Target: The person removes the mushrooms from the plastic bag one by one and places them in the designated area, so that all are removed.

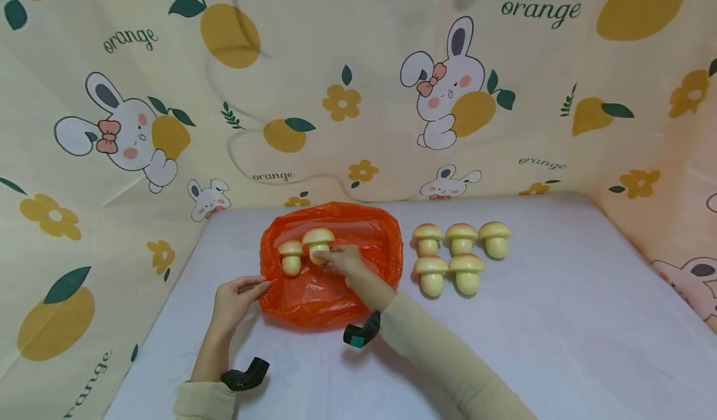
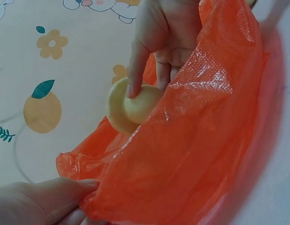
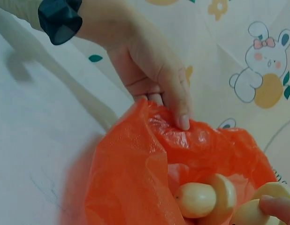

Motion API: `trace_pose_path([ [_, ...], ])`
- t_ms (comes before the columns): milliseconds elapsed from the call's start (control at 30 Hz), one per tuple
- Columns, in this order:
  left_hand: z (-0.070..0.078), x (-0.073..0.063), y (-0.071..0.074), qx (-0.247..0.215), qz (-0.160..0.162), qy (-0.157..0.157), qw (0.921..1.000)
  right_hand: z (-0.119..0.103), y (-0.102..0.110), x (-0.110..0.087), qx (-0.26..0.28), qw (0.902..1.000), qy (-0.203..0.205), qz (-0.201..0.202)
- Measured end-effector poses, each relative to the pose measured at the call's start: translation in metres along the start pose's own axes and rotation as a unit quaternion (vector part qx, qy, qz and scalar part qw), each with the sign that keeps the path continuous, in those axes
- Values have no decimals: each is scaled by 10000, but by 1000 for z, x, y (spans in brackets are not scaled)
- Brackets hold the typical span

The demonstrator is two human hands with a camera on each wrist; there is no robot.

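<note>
The left hand (image 1: 234,302) is pinching the orange-red plastic bag (image 1: 302,315) near its nine o'clock rim. The right hand (image 1: 344,261) is grasping a toy mushroom (image 1: 319,236) by its stem within the rim, toward eleven; a second mushroom (image 1: 290,248) is resting inside at nine. Five loose mushrooms (image 1: 465,262) are sitting at three.

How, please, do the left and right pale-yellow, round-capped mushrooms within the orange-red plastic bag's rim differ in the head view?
The right mushroom is pinched by the bare right hand, while the left mushroom is untouched. The right mushroom looks somewhat larger than the left mushroom. The right mushroom also sits higher in the picture than the left mushroom. Both have a wide, rounded cap and a thick stem.
</note>
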State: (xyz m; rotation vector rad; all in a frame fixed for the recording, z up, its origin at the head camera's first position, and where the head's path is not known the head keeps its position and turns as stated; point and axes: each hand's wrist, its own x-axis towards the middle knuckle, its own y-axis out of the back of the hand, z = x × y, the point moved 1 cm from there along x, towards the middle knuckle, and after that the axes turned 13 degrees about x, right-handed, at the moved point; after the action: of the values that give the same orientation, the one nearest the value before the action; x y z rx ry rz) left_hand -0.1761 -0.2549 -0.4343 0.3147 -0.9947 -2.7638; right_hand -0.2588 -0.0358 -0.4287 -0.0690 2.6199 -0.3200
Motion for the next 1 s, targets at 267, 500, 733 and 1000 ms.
trace_pose_path([
  [267, -1, 0, 0, -18, -15, -3, 10000, -2, 5, -10, -68, 9997, 65, -242],
  [500, -2, 2, 1, -8, 9, -53, 10000, -4, 11, -16, -103, 9989, 120, -450],
  [733, 0, 1, 3, 42, 17, -109, 9999, -12, 14, -27, -270, 9975, 249, -602],
  [1000, 0, 1, 3, 4, -7, -136, 9999, -15, 23, -35, -386, 9955, 382, -772],
])
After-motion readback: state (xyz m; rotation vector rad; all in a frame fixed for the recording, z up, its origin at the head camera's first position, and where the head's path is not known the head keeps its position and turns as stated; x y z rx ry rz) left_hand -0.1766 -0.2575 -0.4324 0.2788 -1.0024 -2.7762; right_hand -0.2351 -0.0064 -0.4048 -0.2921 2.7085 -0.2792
